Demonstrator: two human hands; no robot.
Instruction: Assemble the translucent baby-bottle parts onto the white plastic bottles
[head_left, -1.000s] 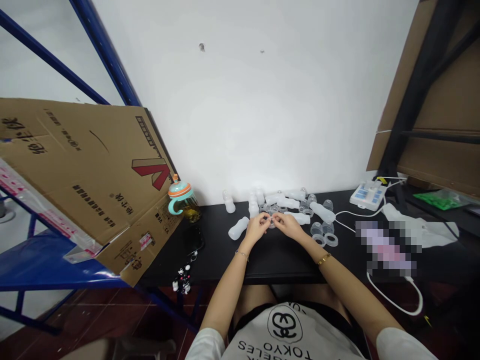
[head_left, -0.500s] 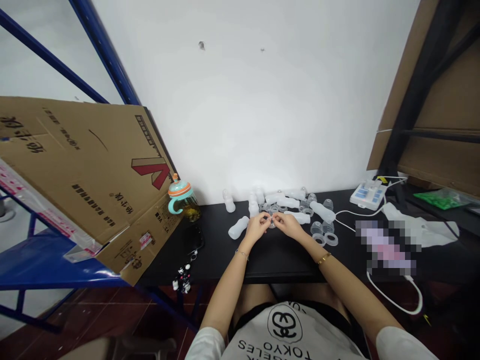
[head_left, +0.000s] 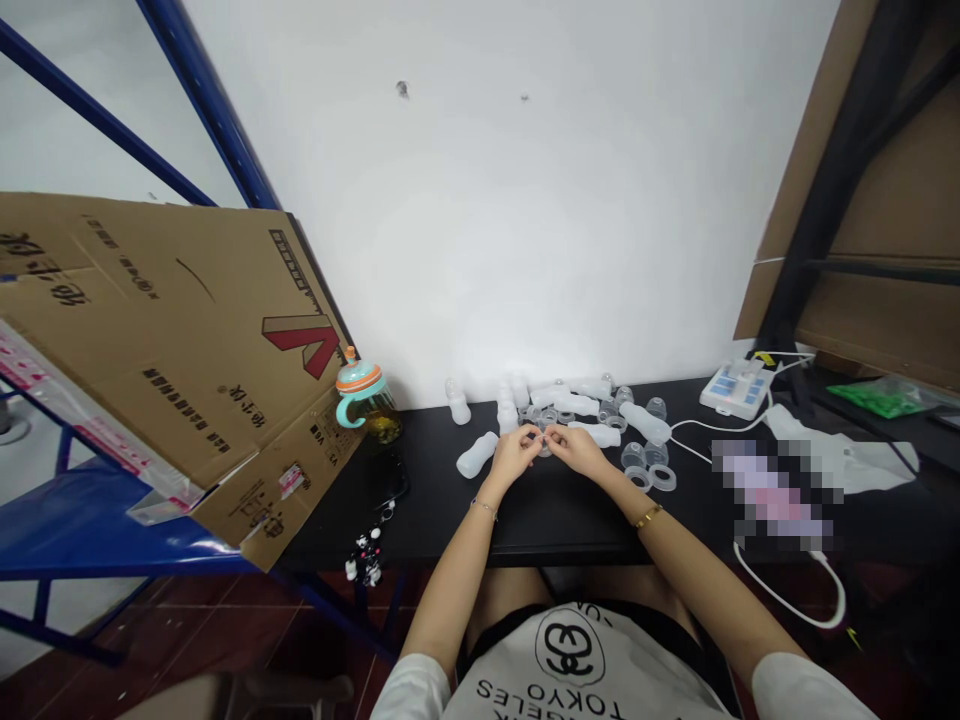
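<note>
My left hand (head_left: 517,450) and my right hand (head_left: 574,447) meet over the black table, fingertips pinched close together. Between them is a small clear bottle part (head_left: 546,449), mostly hidden by the fingers; its exact kind cannot be made out. A white translucent baby bottle (head_left: 477,456) lies left of my left hand. Just beyond my right hand lies another bottle (head_left: 596,435). Clear domed caps (head_left: 634,456) and a translucent collar ring (head_left: 663,478) rest to the right. An assembled bottle (head_left: 457,402) stands upright at the back left.
More bottles and rings (head_left: 577,404) crowd the table's back. On the left are a lidded teapot (head_left: 367,400), a dark phone (head_left: 388,476) with a beaded charm, and a large cardboard box (head_left: 225,330). A power strip (head_left: 735,388), cables and a plastic bag (head_left: 862,455) lie right.
</note>
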